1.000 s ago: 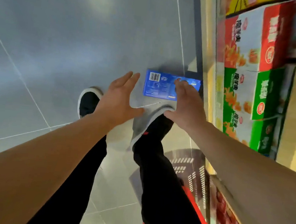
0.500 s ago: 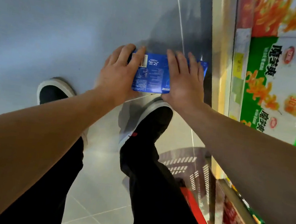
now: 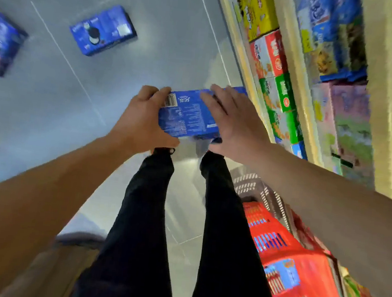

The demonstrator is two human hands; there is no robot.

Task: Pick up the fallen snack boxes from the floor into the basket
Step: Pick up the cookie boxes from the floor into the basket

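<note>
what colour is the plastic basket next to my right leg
The slatted plastic basket is red, seen clearly in the head view, lower right.

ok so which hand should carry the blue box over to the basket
Probably the right hand. The red basket sits on that side, below the right forearm, so it is a short swing down. The left hand grips the blue box's far end and would have to cross the legs.
</note>
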